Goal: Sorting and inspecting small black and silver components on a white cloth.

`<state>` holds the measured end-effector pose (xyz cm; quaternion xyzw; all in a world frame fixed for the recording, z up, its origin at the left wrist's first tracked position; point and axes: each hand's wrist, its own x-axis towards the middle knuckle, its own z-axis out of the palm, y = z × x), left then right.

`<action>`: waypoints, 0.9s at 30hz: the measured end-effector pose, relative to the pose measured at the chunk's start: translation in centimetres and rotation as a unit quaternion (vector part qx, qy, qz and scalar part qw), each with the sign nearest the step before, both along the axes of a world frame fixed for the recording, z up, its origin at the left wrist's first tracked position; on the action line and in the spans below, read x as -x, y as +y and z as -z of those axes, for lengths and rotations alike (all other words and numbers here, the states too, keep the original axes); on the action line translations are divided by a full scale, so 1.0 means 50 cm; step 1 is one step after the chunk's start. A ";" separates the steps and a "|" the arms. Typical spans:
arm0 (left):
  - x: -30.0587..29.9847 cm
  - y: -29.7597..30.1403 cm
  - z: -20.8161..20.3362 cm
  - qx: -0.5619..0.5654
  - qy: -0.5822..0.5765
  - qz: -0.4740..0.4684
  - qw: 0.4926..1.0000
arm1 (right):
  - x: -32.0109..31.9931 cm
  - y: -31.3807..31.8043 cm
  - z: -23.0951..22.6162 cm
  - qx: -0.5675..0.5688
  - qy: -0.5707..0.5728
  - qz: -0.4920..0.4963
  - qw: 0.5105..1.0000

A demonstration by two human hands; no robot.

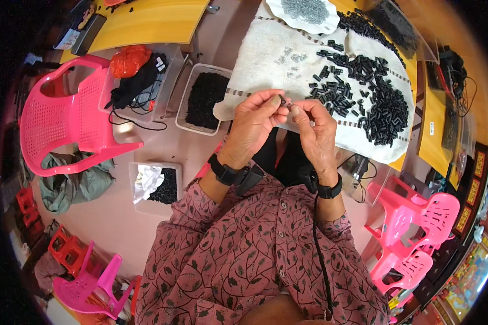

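Note:
Above my lap, at the near edge of a white cloth (255,59), both hands meet fingertip to fingertip. My left hand (257,116) pinches a small black plastic piece (282,100) between thumb and fingers. My right hand (315,130) is closed in a pinch right beside it; whatever lies between its fingertips is too small to name. On the cloth to the right, short black tube-like pieces (385,114) lie in a loose heap. Several small clear pieces (291,56) are scattered ahead of my hands. A white dish (279,11) at the far edge holds more clear pieces.
A white basket (182,122) of black pieces stands left of the cloth. Below it on the floor is a tub (141,206) with black pieces and crumpled white paper. A pink chair (87,108) stands at left, pink stools (412,216) at right. A cable runs down my shirt.

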<state>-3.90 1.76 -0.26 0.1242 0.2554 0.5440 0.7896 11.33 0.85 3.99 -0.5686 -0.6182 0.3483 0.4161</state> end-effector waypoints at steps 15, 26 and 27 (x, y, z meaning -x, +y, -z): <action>-0.006 -0.004 0.006 -0.030 0.013 -0.007 0.999 | 0.012 0.003 -0.006 -0.026 -0.061 -0.002 0.998; -0.006 -0.001 0.007 -0.045 0.019 0.008 0.999 | 0.009 0.006 0.008 0.019 0.075 0.003 0.997; -0.004 -0.001 0.006 -0.034 0.009 0.017 0.999 | 0.011 0.006 0.006 0.038 0.119 -0.005 0.992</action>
